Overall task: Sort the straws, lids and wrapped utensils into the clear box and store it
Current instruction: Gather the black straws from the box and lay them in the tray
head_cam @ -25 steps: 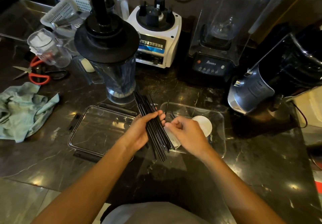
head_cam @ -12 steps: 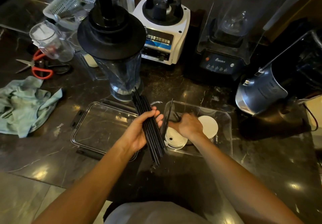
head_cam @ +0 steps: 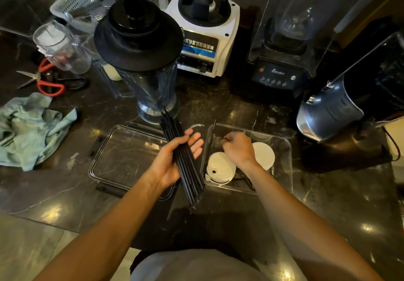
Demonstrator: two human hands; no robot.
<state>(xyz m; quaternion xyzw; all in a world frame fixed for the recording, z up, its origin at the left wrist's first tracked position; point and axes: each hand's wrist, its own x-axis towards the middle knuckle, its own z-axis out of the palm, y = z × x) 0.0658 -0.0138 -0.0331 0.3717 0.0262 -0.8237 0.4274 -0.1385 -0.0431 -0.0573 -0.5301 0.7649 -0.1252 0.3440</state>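
Observation:
My left hand grips a bundle of black straws with the thumb across it, between the two clear containers. The clear box lies to the right on the dark counter. Two white lids lie in it. One black straw leans against the box's left wall. My right hand is down inside the box, back upward, and its curled fingers pinch dark straws near the far left corner. The fingertips are partly hidden. No wrapped utensils show.
The box's clear cover with black clips lies left of the bundle. Behind stand a blender jar, a white blender base, a black blender and a steel jug. Scissors and a green cloth lie left.
My right hand left the bundle and went down into the clear box with a straw. My left hand kept the bundle and spread its fingers a little.

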